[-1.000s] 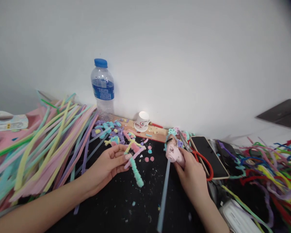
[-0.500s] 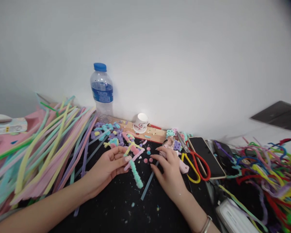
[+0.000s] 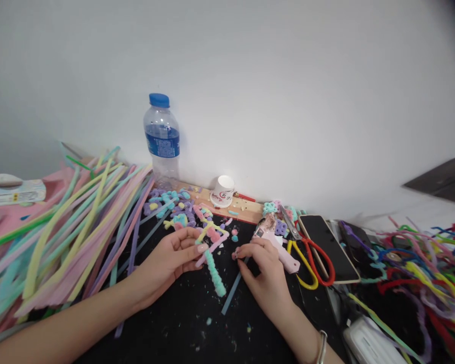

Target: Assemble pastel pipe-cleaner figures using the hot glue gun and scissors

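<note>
My left hand (image 3: 184, 255) pinches a pipe-cleaner figure between thumb and fingers. The figure has a fluffy mint-green stem (image 3: 215, 275) that slants down, with pink and yellow strips at its top. My right hand (image 3: 260, 263) is closed, thumb and index finger together on a small pink pompom (image 3: 235, 254) at the fingertips. Just beyond it lie other pompoms (image 3: 234, 235), pink and blue. A translucent glue stick (image 3: 232, 296) lies under the right fingertips. Beside the right hand rests a pale pink glue gun (image 3: 288, 260), partly covered by the fingers.
Pastel pipe cleaners (image 3: 87, 227) fill the left. Behind stand a water bottle (image 3: 162, 141) and a paper cup (image 3: 223, 192). Small pipe-cleaner flowers (image 3: 180, 210) lie near the bottle. On the right are scissors (image 3: 313, 265), a phone (image 3: 331, 250) and a tangle of bright pipe cleaners (image 3: 432, 278).
My right hand's fingers have come together on a pink pompom among the loose ones. My left hand keeps its hold on the figure. The whole view has shifted slightly.
</note>
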{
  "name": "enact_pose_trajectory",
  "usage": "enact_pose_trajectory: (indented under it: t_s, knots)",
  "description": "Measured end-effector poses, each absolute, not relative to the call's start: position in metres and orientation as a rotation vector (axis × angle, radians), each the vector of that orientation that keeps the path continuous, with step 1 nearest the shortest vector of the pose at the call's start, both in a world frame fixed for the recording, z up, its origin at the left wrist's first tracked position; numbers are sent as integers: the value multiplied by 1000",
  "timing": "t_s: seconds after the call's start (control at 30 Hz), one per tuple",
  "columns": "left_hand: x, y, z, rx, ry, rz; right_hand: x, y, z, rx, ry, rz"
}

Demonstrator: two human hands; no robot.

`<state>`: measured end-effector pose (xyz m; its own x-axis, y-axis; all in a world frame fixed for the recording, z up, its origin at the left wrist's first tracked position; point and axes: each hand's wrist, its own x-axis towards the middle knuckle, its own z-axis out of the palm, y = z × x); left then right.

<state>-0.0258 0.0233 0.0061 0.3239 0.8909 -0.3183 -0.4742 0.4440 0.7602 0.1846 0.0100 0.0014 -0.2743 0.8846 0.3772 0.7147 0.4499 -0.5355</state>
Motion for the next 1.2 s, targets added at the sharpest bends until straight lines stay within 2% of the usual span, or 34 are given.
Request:
enact_pose_trajectory:
  t_s: [0.8, 1.03, 1.2]
  knots:
    - [-26, 23, 6, 628, 827, 968, 188, 10, -3, -1527, -2044, 123]
    - [-25, 24, 5, 640, 818, 961, 186, 11, -3, -1373, -2010, 254]
    - [-25, 24, 3, 656, 827, 949, 182, 6, 1, -1257, -1887, 520]
